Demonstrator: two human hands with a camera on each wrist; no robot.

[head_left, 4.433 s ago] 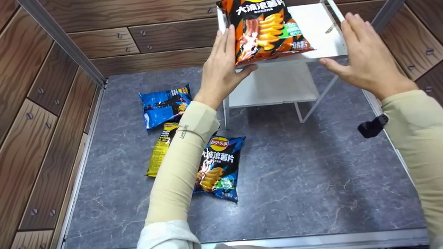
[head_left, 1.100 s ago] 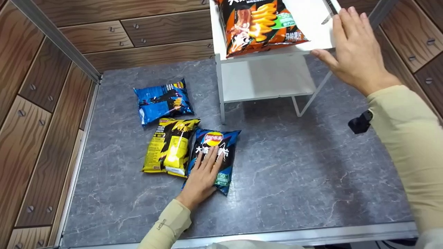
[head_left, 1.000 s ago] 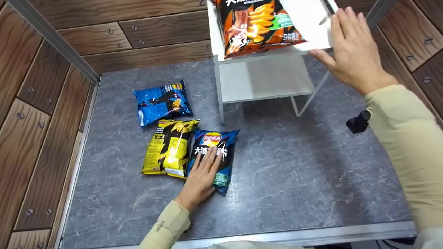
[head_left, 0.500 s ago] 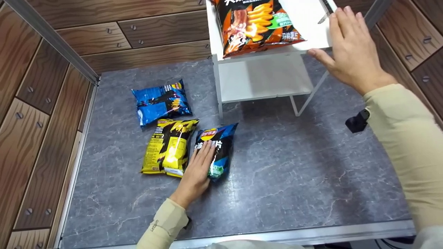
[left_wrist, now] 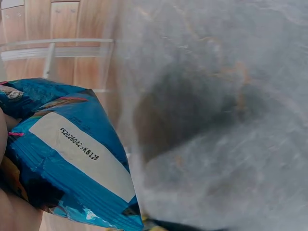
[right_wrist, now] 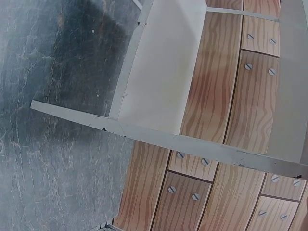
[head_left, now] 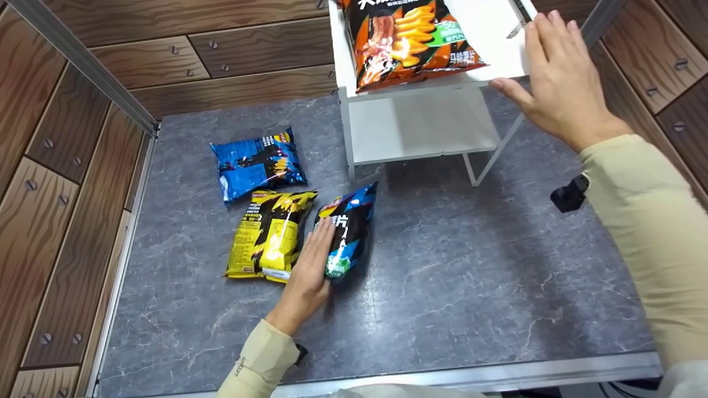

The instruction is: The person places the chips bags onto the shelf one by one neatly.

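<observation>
Up tilts the blue-black bag [head_left: 355, 229], left hand [head_left: 310, 271] clamped on it (the pick-up seems under way); right hand [head_left: 568, 85], fingers straight, beside the rack [head_left: 495, 41].

On my feed the blue-and-black snack bag [head_left: 354, 229] sits tilted in the grip of the left hand [head_left: 307, 275], plump, its top corner reaching past the fingertips, its green patch [head_left: 338, 267] beside the knuckles; the white two-tier rack [head_left: 423, 124] stands upright just beside the right hand [head_left: 567, 88].
</observation>
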